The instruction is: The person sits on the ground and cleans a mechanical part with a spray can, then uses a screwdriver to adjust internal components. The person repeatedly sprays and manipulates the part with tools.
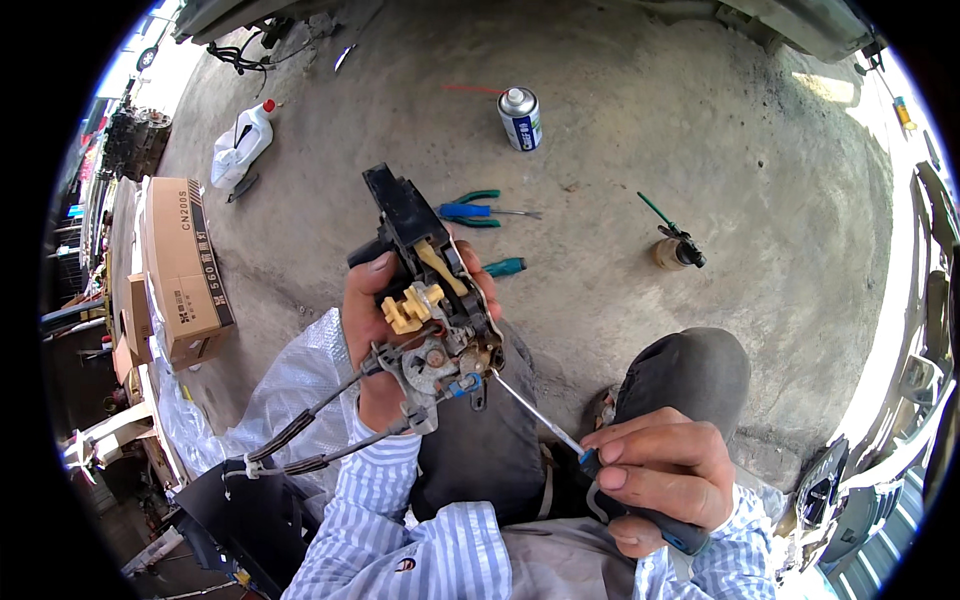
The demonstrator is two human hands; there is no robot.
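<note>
"Grip status, left side first?"

"Left hand (368, 305) closed around a latch mechanism (432, 362), which is held up before the body, clear of the floor. Two cables (318, 428) trail from its lower left. Right hand (668, 470) holds a screwdriver (588, 461) by its dark handle, tip at the mechanism's lower right edge. Whether the tip is seated, cannot tell."

"Hazards noted?"

"Left: the cables could twist the mechanism in the palm, should they snag or be pulled. Centre: the yellow plastic piece (408, 311) could crack under a hard squeeze or stray leverage. Right: the blade could skid and jab the supporting fingers, the likely cause being poor seating or sideways force with only one hand bracing the work."

"Surface and room?"

"Cardboard box (182, 265) at far left, then a white jug (240, 150) with red cap and clear bubble wrap (285, 400). Grey concrete floor (590, 270), stained and scuffed. Mid-floor: blue screwdriver (465, 210) across green-handled pliers (482, 223), a teal handle (507, 267) partly hidden, and a spray can (520, 128) upright beyond. Right: small bottle (672, 254) with green spout; bright daylight along that side."
</note>
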